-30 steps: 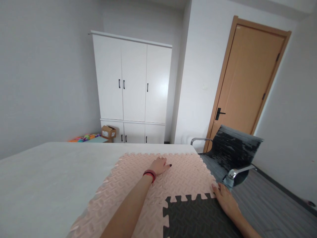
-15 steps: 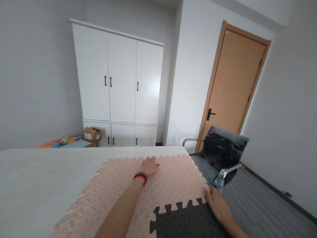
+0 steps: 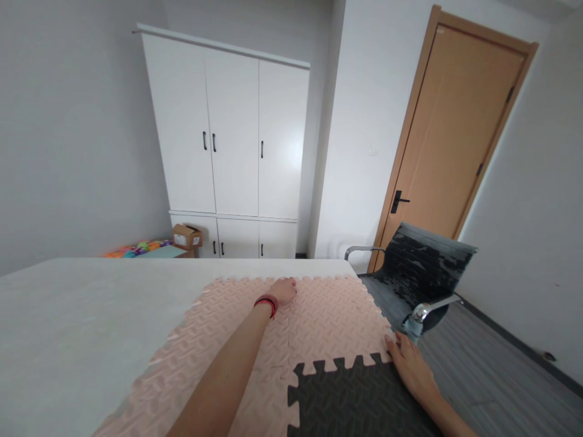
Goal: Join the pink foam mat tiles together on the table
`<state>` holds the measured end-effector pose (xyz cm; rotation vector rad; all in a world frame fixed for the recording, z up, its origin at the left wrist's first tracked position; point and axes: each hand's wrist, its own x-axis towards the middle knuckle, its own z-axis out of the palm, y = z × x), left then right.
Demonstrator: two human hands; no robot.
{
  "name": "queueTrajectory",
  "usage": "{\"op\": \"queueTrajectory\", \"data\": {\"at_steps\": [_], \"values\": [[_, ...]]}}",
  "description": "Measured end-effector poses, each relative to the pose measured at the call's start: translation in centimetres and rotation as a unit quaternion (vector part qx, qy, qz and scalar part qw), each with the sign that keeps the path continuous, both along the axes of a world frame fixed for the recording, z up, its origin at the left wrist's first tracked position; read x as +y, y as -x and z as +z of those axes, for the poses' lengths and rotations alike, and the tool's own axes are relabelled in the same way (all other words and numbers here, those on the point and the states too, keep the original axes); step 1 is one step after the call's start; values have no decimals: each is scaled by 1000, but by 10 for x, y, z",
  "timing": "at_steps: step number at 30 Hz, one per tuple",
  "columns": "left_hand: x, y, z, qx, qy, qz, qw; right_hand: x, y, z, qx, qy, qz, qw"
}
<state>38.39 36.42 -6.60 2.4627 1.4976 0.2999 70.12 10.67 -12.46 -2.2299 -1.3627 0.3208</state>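
Note:
Pink foam puzzle mats (image 3: 337, 321) with a raised pattern and toothed edges lie on the white table. A dark grey foam mat (image 3: 359, 403) meets the pink ones near me, their teeth fitted together. Toward the far edge, on the seam between two pink mats, my left hand (image 3: 283, 291) presses down with its fingers curled into a fist. Red bands circle that wrist. My right hand (image 3: 412, 361) rests at the right edge, where pink meets grey; its fingers are stretched out over the mat's border.
The white tabletop (image 3: 104, 309) spreads to the left. Beyond the table's right edge stands a worn black chair (image 3: 423, 267) with metal armrests. Behind are a white cabinet (image 3: 234, 139), a cardboard box (image 3: 186, 237) and a wooden door (image 3: 455, 127).
My left hand's fingers, spread on the mat before, are now curled in. My right hand stays at the mat's edge. The whole view has tilted and shifted slightly.

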Motion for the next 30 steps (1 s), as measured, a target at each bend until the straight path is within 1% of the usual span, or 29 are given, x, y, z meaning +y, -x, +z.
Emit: {"op": "queueTrajectory", "data": {"at_steps": [2, 5, 7, 8, 10, 13, 16, 19, 21, 25, 30], "values": [[-4, 9, 10, -10, 20, -24, 999, 0, 0, -1, -7, 1, -5, 1000], [-20, 24, 24, -11, 26, -64, 998, 0, 0, 0, -16, 2, -7, 1000], [-35, 33, 29, 0, 19, -89, 996, -1, 0, 1, -19, 2, -6, 1000], [-44, 37, 30, 9, 16, -101, 995, -2, 1, 1, -21, 3, -7, 1000], [-63, 43, 25, 28, 7, -126, 992, -2, 1, 3, -27, 5, -11, 1000], [-89, 47, 12, 44, -15, -154, 987, -3, 3, 5, -40, 8, -13, 999], [-106, 45, 1, 50, -33, -158, 986, -4, 5, 8, -54, 14, -12, 998], [-109, 43, 0, 53, -43, -155, 986, -5, 7, 11, -54, 18, -14, 998], [-105, 44, 4, 60, -36, -163, 984, -6, 7, 12, -53, 18, -15, 998], [-97, 46, 13, 87, 5, -181, 980, -6, 7, 11, -58, 20, -17, 998], [-100, 41, 13, 110, 21, -171, 979, -6, 7, 11, -65, 14, -17, 998]]}}
